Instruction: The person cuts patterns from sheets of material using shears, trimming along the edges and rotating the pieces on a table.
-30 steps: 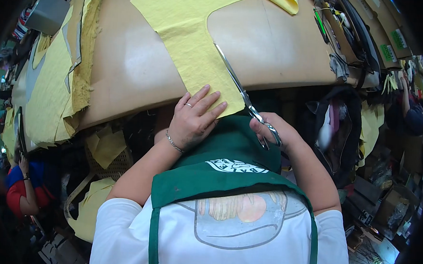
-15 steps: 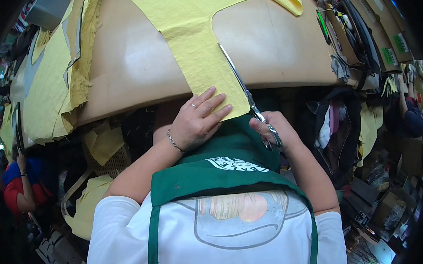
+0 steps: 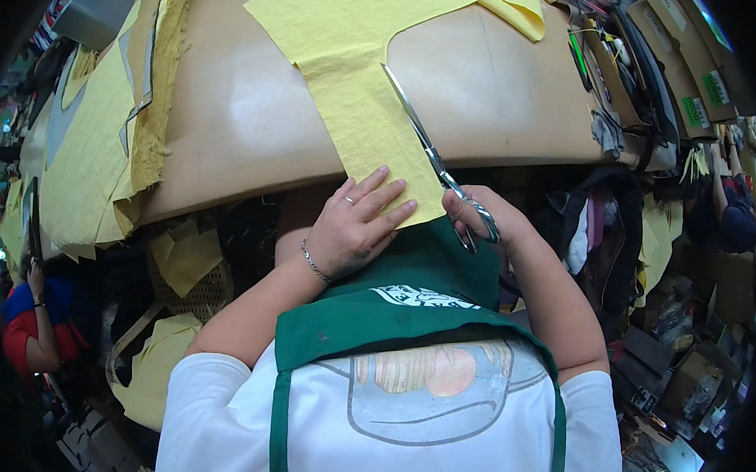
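Right hand (image 3: 494, 221): fingers curled through the handles of the scissors (image 3: 434, 160), thumb uppermost; grip judged secure. Left hand (image 3: 357, 222): fingers slightly spread across the near end of the yellow cloth (image 3: 363, 107); thumb hidden, so whether it pinches from below cannot be told. The blades run along the cloth's right edge, tips pointing away from the body; the gap between them is too fine to read. The cloth lies on the table (image 3: 240, 101), its near end reaching past the front edge, over the green apron (image 3: 399, 323).

Recommendations: hold the overhanging end level and taut, since it lacks backing there; keep the left fingertips well aside of the blade line; guide the blades steadily along the edge; keep the apron clear beneath.
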`<state>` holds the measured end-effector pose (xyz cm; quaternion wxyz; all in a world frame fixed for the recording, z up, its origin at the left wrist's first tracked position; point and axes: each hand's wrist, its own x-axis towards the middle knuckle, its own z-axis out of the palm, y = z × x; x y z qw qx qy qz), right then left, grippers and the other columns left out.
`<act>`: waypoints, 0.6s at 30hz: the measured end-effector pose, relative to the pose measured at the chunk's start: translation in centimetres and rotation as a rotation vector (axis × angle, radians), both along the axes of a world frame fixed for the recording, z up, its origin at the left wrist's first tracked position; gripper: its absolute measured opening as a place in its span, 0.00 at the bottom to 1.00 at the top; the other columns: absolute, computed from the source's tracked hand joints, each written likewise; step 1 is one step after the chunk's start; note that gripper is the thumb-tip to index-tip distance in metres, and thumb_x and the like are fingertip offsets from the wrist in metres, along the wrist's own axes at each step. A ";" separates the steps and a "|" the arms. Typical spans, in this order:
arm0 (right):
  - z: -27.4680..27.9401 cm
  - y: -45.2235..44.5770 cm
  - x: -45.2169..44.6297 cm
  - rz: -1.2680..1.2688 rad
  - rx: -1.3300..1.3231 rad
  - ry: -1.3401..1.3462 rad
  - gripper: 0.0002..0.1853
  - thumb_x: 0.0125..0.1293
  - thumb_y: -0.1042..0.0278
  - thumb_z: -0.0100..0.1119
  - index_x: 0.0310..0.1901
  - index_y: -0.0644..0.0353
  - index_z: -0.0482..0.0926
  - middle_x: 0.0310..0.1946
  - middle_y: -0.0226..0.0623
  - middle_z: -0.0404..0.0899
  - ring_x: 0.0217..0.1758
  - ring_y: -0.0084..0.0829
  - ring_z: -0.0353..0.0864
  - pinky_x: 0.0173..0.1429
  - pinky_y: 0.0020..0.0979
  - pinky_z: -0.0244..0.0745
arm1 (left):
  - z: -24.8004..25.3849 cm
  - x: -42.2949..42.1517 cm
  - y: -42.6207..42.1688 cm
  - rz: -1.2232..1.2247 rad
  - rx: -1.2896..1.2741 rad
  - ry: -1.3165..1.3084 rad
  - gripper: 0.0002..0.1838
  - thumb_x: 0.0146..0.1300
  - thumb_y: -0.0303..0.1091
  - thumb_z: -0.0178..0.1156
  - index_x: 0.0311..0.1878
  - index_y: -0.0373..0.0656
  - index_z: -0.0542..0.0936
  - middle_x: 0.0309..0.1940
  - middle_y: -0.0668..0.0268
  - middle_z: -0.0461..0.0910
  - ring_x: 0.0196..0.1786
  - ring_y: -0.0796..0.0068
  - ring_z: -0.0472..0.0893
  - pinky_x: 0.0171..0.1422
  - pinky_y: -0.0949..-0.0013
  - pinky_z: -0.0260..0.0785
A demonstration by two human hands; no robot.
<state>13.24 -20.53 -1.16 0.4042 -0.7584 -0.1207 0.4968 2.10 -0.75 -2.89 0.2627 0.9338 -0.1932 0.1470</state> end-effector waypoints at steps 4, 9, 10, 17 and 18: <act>0.6 0.1 -0.2 -0.013 -0.014 -0.028 0.37 0.40 0.20 0.48 0.21 0.56 0.67 0.15 0.25 0.65 0.19 0.17 0.64 0.22 0.21 0.62 | 0.4 0.0 0.0 0.009 0.019 0.026 0.25 0.40 0.27 0.63 0.48 0.49 0.76 0.51 0.60 0.71 0.56 0.54 0.69 0.54 0.56 0.65; 0.3 0.2 -0.7 -0.067 -0.014 -0.055 0.37 0.39 0.22 0.51 0.20 0.59 0.67 0.12 0.27 0.65 0.15 0.19 0.66 0.19 0.22 0.62 | -0.1 0.0 0.1 -0.006 -0.025 -0.002 0.25 0.40 0.27 0.63 0.47 0.48 0.76 0.51 0.59 0.71 0.56 0.53 0.69 0.56 0.55 0.64; -0.1 0.0 -0.7 -0.066 -0.021 -0.061 0.38 0.39 0.22 0.51 0.20 0.60 0.69 0.12 0.28 0.66 0.14 0.21 0.67 0.18 0.23 0.64 | -0.1 0.0 0.1 -0.010 -0.028 -0.010 0.25 0.40 0.27 0.63 0.47 0.48 0.76 0.51 0.59 0.71 0.56 0.53 0.69 0.56 0.55 0.64; -0.1 -0.1 -0.8 -0.051 -0.059 -0.090 0.39 0.40 0.23 0.53 0.20 0.63 0.71 0.11 0.30 0.67 0.14 0.22 0.69 0.18 0.24 0.66 | 0.0 -0.1 0.0 -0.010 -0.062 0.024 0.25 0.39 0.25 0.63 0.48 0.47 0.76 0.51 0.59 0.71 0.57 0.52 0.69 0.58 0.55 0.64; -0.1 -0.2 -0.7 -0.041 -0.052 -0.077 0.39 0.40 0.23 0.52 0.20 0.63 0.71 0.11 0.31 0.67 0.14 0.22 0.70 0.19 0.24 0.66 | 0.0 -0.1 -0.1 -0.017 -0.069 0.025 0.26 0.39 0.25 0.63 0.48 0.47 0.76 0.51 0.58 0.71 0.57 0.51 0.68 0.58 0.55 0.63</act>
